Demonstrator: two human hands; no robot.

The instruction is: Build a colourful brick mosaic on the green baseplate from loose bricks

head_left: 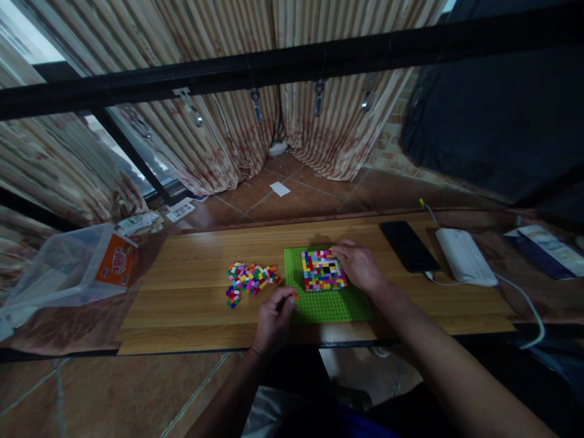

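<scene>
My left hand [275, 317] is closed in a pinch on a small orange toy brick [295, 296], just over the left edge of a green baseplate [337, 310]. A rectangular block of many-coloured toy bricks [323, 271] sits on the baseplate, with a dark gap showing in it near the right. At the upper right corner of that block, my right hand [356, 263] has its fingers bent and pressed together. Whatever lies between those fingertips is hidden. Left of the baseplate, a loose pile of small coloured bricks [249, 278] is spread on the wooden board.
A black phone [409, 246] with a cable lies right of the baseplate, beside a white power bank [465, 257]. At the far left stands a clear plastic box [68, 261] with an orange label. The wooden board [182, 322] ends near my lap. A dark metal bar [219, 76] crosses behind.
</scene>
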